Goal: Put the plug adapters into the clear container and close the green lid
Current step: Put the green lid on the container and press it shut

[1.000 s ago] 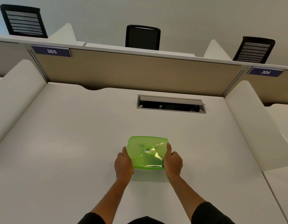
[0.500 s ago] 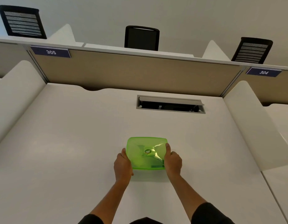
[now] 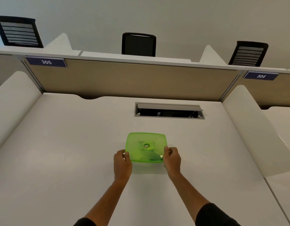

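A translucent green lid point(image 3: 145, 141) with a round sticker in its middle lies flat over the container on the white desk point(image 3: 67, 160). The clear container under it is almost wholly hidden. Pale shapes show faintly through the lid; I cannot make out the plug adapters for certain. My left hand point(image 3: 122, 163) pinches the lid's near left edge, thumb on top. At the near right edge my right hand point(image 3: 172, 160) grips in the same way.
An open cable hatch point(image 3: 169, 111) is set into the desk behind the container. White side dividers point(image 3: 248, 128) flank the desk and a tan back panel point(image 3: 124, 82) closes it off. Black chairs stand beyond.
Both hands have stayed at the lid's near corners; the fingers have curled into a tighter pinch on its side edges. The lid sits a little flatter.
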`<state>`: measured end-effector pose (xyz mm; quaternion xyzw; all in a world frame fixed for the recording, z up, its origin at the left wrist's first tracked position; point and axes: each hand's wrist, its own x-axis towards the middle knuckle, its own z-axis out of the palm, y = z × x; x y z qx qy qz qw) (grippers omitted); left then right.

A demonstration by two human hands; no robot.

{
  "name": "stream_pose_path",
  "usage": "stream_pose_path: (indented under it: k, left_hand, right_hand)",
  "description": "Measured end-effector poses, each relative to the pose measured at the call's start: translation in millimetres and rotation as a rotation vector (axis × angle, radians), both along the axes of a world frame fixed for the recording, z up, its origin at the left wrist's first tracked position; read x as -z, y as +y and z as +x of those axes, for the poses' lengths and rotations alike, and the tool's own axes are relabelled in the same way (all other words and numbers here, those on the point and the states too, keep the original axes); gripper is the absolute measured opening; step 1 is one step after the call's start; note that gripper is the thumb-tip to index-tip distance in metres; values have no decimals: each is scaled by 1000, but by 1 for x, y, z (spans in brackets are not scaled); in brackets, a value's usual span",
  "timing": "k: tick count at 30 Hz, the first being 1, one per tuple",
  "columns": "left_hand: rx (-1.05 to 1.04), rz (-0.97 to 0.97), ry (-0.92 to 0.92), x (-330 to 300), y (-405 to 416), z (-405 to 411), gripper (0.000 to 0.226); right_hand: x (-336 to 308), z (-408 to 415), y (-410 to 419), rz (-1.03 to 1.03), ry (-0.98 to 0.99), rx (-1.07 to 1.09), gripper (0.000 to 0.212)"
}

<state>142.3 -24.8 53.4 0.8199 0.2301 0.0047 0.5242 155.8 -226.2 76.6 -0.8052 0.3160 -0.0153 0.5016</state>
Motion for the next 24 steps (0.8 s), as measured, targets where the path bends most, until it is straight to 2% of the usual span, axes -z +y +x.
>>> stream_pose_path:
  k: [3,14,24]
  left_hand:
    - [37,9,8,-6,-2,24,35]
    - [107,12,27,-11,-10,110,45]
    - [128,-11,36,-17,-11,123,48]
  right_hand:
    - [-4,20,-2,56,-18,3,23]
    - [-7,88,-8,131,-75,-44,36]
    - [-11,99,-16,105,-83,-103,45]
